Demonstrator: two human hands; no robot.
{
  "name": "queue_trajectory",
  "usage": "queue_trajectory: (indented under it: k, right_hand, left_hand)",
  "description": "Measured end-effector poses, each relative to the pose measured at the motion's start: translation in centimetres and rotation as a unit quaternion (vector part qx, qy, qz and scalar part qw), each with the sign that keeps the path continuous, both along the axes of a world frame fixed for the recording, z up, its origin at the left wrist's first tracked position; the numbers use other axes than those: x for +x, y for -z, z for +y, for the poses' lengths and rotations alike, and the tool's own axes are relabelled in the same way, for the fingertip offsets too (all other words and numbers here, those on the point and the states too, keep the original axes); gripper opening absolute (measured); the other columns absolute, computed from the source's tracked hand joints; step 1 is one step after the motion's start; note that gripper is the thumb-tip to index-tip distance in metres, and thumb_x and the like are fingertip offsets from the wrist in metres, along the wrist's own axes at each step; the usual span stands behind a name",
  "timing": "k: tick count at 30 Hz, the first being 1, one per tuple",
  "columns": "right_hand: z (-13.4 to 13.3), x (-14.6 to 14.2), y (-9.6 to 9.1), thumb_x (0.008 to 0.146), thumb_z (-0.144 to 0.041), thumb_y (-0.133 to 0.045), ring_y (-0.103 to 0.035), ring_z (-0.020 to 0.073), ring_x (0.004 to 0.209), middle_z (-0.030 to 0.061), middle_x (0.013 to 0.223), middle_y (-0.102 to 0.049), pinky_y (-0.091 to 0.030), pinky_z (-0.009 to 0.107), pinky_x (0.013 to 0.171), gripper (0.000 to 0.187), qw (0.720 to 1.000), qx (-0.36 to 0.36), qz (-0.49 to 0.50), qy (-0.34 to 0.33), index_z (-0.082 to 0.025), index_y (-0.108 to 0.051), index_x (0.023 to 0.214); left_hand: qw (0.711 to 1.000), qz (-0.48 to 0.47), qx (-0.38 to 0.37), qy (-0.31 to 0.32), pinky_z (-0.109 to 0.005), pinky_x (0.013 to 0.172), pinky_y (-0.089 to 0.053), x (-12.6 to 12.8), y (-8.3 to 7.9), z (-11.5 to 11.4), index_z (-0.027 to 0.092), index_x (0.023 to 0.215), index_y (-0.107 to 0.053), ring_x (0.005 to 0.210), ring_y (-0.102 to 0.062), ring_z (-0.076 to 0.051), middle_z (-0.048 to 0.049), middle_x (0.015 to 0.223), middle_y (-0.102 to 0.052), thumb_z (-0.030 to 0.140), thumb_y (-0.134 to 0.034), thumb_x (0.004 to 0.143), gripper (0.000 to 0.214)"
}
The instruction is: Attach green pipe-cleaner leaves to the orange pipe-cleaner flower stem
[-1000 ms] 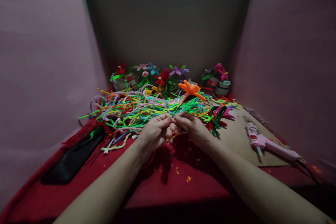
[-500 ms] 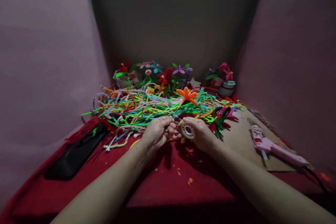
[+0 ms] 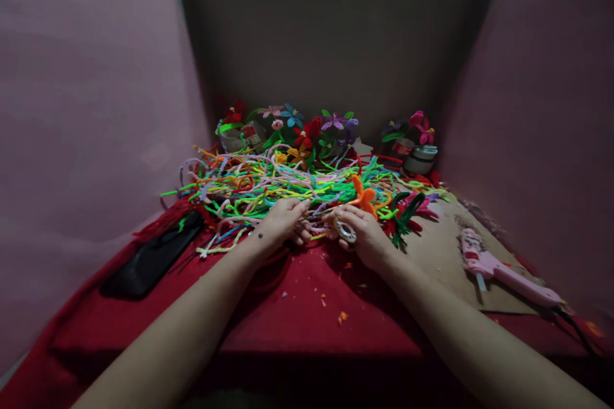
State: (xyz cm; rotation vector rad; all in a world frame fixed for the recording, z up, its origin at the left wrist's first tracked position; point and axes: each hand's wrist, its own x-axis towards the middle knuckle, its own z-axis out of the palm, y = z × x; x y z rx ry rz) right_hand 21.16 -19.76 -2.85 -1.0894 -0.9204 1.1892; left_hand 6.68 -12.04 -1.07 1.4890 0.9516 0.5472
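My left hand [image 3: 286, 222] is closed, thumb and fingers pinched together at the left end of a thin stem. At the stem's right end is an orange pipe-cleaner flower [image 3: 364, 197], tilted to the right just above my right hand [image 3: 363, 231]. My right hand is closed around a roll of tape [image 3: 346, 232] with a pale ring-shaped core. Its thumb and forefinger lie along the stem below the flower. Both hands are just in front of a pile of colourful pipe cleaners [image 3: 268, 185]. Their fingertips are partly hidden.
Finished pipe-cleaner flowers [image 3: 307, 134] and a jar [image 3: 421, 158] stand along the back. A pink glue gun [image 3: 503, 275] lies on cardboard [image 3: 432, 255] at right. A black phone-like object [image 3: 153, 255] lies at left. Orange scraps [image 3: 342, 317] dot the red cloth [image 3: 288, 332].
The orange flower has tipped from upright above the hands to the right, lower over my right hand. My hands have moved slightly apart, and the tape roll has turned. The view has shifted slightly.
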Motion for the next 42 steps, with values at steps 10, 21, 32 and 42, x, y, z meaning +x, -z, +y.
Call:
queue_trajectory:
  k: [10, 21, 32, 42]
  right_hand:
    - [-0.2, 0.2, 0.0, 0.071, -0.032, -0.058, -0.042, 0.0096, 0.044, 0.0018, 0.053, -0.055, -0.027, 0.021, 0.037, 0.018, 1.000, 0.021, -0.019, -0.014, -0.016, -0.067, 0.075]
    - [-0.5, 0.1, -0.4, 0.064, -0.027, -0.061, -0.045, 0.0092, 0.048, 0.0025, 0.068, -0.057, -0.023, 0.021, 0.038, 0.011, 1.000, 0.025, -0.012, 0.001, -0.018, -0.066, 0.068]
    - [-0.2, 0.3, 0.0, 0.067, -0.025, -0.060, -0.040, 0.0092, 0.044, 0.0011, 0.053, -0.052, -0.020, 0.022, 0.038, 0.011, 0.999, 0.038, -0.019, -0.009, -0.018, -0.067, 0.068]
    - [-0.2, 0.3, 0.0, 0.064, -0.027, -0.062, -0.044, 0.0096, 0.045, 0.0011, 0.057, -0.054, -0.021, 0.022, 0.037, 0.010, 1.000, 0.026, -0.007, 0.001, -0.018, -0.066, 0.066]
  left_hand:
    - [0.879, 0.325, 0.347, 0.032, -0.025, 0.057, -0.041, -6.9, -3.0, -1.4, 0.018, 0.073, -0.057, 0.066, -0.060, -0.017, -0.0023, 0.066, -0.062, 0.041, -0.048, 0.077, 0.025]
    - [0.785, 0.449, 0.389, 0.176, -0.027, 0.061, -0.038, -7.9, -1.0, -2.1, 0.020, 0.113, -0.046, 0.079, -0.059, -0.021, -0.0074, 0.091, -0.063, 0.023, -0.043, 0.077, 0.037]
    - [0.775, 0.420, 0.451, 0.140, -0.031, 0.077, -0.041, -6.5, -0.1, -3.4, 0.019, 0.090, -0.057, 0.092, -0.054, -0.021, -0.0092, 0.098, -0.057, 0.026, -0.039, 0.080, 0.021]
    - [0.729, 0.503, 0.455, 0.089, -0.037, 0.067, -0.046, -2.6, 0.2, -4.6, 0.012, 0.091, -0.062, 0.086, -0.062, -0.029, -0.0180, 0.093, -0.065, 0.020, -0.036, 0.081, 0.028]
